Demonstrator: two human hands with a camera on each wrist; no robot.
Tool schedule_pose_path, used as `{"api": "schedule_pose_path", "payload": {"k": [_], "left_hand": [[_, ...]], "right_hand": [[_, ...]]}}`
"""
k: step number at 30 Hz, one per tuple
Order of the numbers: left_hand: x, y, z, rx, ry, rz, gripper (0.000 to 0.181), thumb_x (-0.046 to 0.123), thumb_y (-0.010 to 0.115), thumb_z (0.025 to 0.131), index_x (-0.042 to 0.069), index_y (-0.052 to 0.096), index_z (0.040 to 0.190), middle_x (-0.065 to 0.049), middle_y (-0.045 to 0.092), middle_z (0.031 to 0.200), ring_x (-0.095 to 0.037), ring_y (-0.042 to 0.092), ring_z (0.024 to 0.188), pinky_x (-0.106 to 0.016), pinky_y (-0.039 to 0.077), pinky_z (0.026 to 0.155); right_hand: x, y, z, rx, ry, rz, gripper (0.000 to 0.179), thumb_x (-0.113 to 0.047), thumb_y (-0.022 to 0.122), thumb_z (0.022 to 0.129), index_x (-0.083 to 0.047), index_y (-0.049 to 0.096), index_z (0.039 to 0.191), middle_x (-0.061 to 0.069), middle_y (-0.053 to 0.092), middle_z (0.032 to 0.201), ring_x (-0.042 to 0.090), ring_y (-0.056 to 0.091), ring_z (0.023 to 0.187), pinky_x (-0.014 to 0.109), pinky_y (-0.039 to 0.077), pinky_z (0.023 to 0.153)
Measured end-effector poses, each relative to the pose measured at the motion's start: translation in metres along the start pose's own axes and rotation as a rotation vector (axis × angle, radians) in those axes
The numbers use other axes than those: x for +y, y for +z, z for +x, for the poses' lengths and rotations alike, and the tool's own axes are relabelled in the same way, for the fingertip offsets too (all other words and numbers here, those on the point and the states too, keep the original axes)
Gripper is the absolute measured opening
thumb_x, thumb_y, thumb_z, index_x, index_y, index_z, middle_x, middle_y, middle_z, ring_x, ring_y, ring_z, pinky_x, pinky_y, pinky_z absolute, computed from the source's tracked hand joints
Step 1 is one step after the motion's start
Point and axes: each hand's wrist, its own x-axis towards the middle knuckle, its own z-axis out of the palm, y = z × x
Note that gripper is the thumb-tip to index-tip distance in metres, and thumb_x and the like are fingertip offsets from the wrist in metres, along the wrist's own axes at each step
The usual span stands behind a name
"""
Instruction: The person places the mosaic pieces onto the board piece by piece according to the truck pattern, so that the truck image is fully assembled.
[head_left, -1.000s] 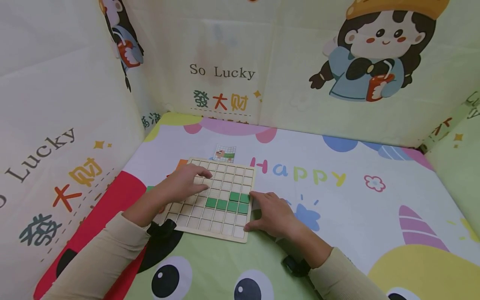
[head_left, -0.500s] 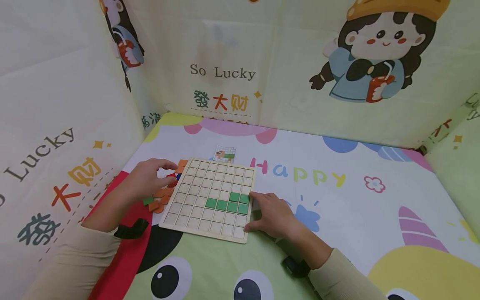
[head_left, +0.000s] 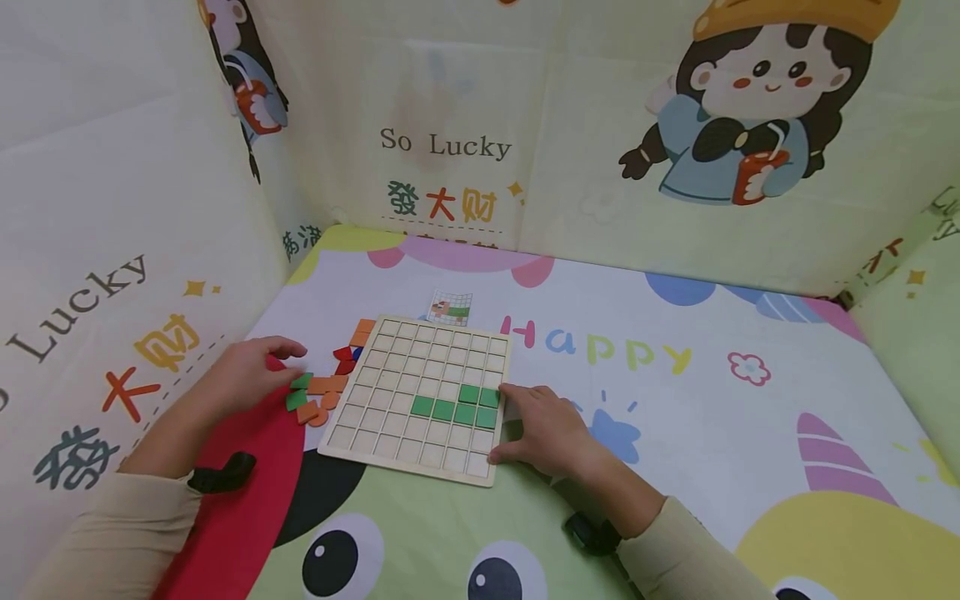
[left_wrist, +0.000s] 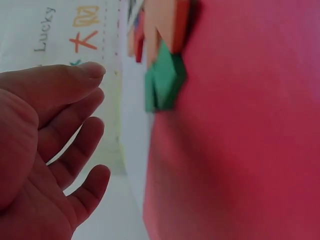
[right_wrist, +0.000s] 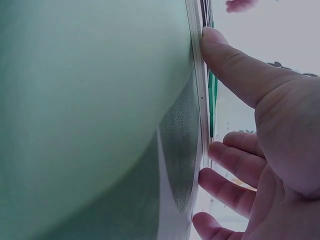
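Board point(head_left: 390, 392) touched at 3 o'clock by R hand point(head_left: 547, 429) — grip wide; loose tiles point(head_left: 297, 402) flanked at 9 by L hand point(head_left: 258, 375) — half-wide.

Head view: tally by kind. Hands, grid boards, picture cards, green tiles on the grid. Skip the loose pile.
Hands: 2 (left hand, right hand)
Grid board: 1
Picture card: 1
Green tiles on the grid: 6
Total: 10
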Motion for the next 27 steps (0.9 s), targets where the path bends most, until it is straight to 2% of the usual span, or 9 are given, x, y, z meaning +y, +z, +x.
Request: {"api": "schedule_pose_path", "payload": {"k": [8,27], "left_hand": [[-0.013,0.003,-0.001,-0.024,-0.009,-0.015,0.051,0.020,0.076,0.087,-0.003,0.058,0.129,-0.029,0.057,0.120,-0.046,0.053,0.105,-0.044,0.058,0.072],[-0.020,0.006,0.002,-0.056,0.016,0.007,0.050,0.017,0.081,0.084,-0.005,0.061,0.125,-0.028,0.058,0.117,-0.046,0.052,0.106,-0.046,0.059,0.071]], "right_hand": [[0.000,0.001,0.000,0.004,-0.001,-0.004,0.092,-0.050,0.087,0.072,-0.010,0.050,0.145,0.006,0.060,0.135,0.032,0.049,0.126,0.054,0.044,0.094],[0.000,0.002,0.002,0.002,0.009,-0.008,0.092,-0.051,0.086,0.072,-0.011,0.050,0.146,0.006,0.059,0.136,0.032,0.049,0.127,0.054,0.044,0.094]]}}
